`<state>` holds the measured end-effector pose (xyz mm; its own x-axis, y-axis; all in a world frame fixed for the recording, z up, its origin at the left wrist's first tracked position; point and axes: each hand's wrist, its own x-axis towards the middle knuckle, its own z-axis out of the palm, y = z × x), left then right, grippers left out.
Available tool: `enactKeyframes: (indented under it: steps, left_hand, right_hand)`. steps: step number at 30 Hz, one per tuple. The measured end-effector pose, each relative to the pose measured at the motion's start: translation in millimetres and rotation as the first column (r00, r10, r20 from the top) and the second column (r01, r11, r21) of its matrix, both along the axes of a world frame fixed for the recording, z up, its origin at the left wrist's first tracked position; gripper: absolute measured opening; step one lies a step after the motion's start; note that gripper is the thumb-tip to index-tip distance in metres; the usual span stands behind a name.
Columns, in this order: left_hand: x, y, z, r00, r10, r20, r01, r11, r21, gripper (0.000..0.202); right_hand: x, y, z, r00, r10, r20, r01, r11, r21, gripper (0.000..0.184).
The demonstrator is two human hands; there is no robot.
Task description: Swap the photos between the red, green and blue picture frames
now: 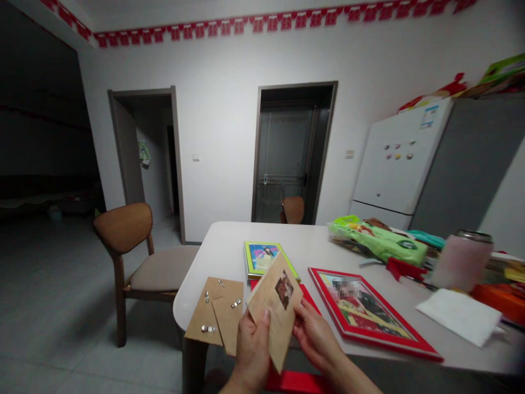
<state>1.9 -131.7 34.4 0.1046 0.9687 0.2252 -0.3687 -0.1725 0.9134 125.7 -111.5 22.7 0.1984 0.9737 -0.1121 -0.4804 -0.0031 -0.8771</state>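
My left hand [252, 345] and my right hand [315, 336] both grip a brown cardboard sheet [275, 306] with a small photo stuck on it, held up tilted over the near edge of the white table [221, 241]. Left of it lies a brown frame backing board [215, 317] with metal clips, overhanging the table edge. A green photo frame [266, 257] lies behind the sheet. A large red photo frame [369, 314] lies to the right of my hands. Another red frame part [295, 380] shows below my hands.
A wooden chair [139, 257] stands left of the table. On the right sit a green packet [379, 241], a pink cup [461, 260], a white paper sheet [461, 314] and clutter. A white fridge [404, 161] stands behind. Two dark doorways open in the far wall.
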Motion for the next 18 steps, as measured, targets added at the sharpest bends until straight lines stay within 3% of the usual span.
enactKeyframes:
  steps: [4,7,10,13,15,18]
  left_hand:
    - [-11.0,6.6,-14.3,1.0,-0.011,-0.011,0.01,0.999,-0.04,0.065]
    - [-22.9,5.2,-22.3,0.949,0.011,-0.316,-0.012,1.0,-0.003,0.06]
    - [-26.6,-3.6,-25.9,0.753,-0.041,-0.657,0.091,0.995,0.042,0.06]
    - [-24.4,-8.9,-31.3,0.552,-0.09,-0.829,0.238,0.97,0.053,0.073]
    - [-23.0,-7.6,-37.0,0.47,-0.083,-0.879,0.308,0.948,0.076,0.081]
    - [-23.3,-2.8,-43.9,0.407,-0.051,-0.912,0.359,0.927,0.108,0.084]
  right_hand:
    - [35.9,7.4,0.4,0.995,-0.019,0.097,0.026,0.998,-0.066,0.032]
    - [56.2,13.5,-1.1,0.975,0.031,0.218,0.009,0.984,-0.18,0.034]
    - [62.7,20.8,-7.4,0.928,0.069,0.366,0.012,0.976,-0.215,0.04]
    - [60.4,29.0,-13.1,0.831,0.071,0.551,0.047,0.979,-0.196,0.042]
    - [58.1,34.0,-14.9,0.763,0.067,0.643,0.06,0.983,-0.174,0.042]
    - [57.2,38.9,-15.2,0.654,0.057,0.755,0.087,0.985,-0.149,0.041]
